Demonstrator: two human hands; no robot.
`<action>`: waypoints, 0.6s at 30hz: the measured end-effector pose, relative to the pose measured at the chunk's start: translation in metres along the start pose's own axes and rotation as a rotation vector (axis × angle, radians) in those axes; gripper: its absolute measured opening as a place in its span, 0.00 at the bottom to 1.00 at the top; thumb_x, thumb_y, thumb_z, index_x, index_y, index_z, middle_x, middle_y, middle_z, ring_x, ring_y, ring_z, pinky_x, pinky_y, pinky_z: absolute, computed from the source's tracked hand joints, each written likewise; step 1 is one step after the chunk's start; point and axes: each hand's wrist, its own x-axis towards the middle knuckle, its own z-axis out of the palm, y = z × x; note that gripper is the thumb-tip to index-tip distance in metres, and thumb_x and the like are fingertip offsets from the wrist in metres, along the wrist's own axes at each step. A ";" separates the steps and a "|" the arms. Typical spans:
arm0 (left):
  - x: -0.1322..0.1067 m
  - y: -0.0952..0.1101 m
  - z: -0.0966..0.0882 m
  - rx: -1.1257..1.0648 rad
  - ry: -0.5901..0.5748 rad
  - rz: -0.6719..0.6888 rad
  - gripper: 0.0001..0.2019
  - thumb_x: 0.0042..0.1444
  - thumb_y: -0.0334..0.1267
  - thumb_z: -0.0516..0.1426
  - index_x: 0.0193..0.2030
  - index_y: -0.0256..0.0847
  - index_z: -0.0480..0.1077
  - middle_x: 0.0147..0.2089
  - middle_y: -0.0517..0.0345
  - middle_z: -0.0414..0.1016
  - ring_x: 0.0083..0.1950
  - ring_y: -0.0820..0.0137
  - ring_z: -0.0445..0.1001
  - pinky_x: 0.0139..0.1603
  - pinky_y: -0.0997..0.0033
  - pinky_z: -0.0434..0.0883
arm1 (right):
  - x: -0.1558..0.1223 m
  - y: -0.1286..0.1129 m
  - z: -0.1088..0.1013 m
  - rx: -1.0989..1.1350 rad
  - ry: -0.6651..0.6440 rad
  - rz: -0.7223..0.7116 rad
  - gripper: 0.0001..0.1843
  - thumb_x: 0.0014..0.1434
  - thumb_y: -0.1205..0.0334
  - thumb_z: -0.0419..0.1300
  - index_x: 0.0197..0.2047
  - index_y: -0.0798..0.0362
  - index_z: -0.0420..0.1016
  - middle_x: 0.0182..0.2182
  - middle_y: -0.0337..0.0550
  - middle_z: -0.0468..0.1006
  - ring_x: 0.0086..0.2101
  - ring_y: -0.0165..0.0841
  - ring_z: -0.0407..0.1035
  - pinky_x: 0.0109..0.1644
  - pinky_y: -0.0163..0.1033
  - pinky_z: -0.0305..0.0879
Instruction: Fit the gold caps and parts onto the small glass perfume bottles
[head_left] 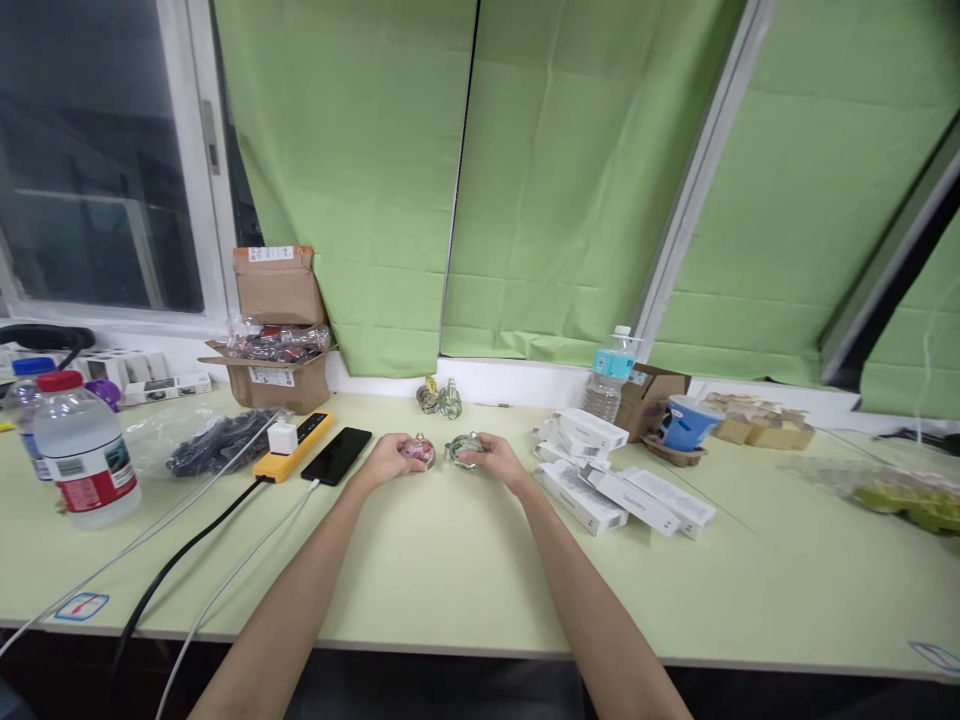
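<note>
My left hand [388,460] is closed around a small clear round ornament [418,455] with a pinkish-red inside and a small gold-coloured top. In my right hand [496,460] is a similar clear round ornament [465,450], greenish inside, gripped from its right side. The two ornaments are held a short way apart, low over the table [442,560]. Behind them, near the wall, stand a brownish round ornament [427,396] and a greenish clear one [450,399], side by side. Their finer details are too small to make out.
Left of my hands lie a black phone [337,456], a yellow power strip [292,447] with cables, and a red-capped bottle [84,450]. An open cardboard box [277,385] stands behind. To the right are several white boxes [585,495], a water bottle [609,375] and a blue cup [686,424].
</note>
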 end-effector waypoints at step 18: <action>0.012 0.001 0.004 0.089 0.299 0.153 0.18 0.41 0.42 0.68 0.38 0.39 0.73 0.36 0.56 0.78 0.37 0.66 0.76 0.40 0.67 0.70 | 0.007 0.030 -0.015 -0.279 0.275 -0.005 0.19 0.41 0.50 0.68 0.33 0.54 0.77 0.26 0.38 0.75 0.28 0.34 0.66 0.32 0.36 0.60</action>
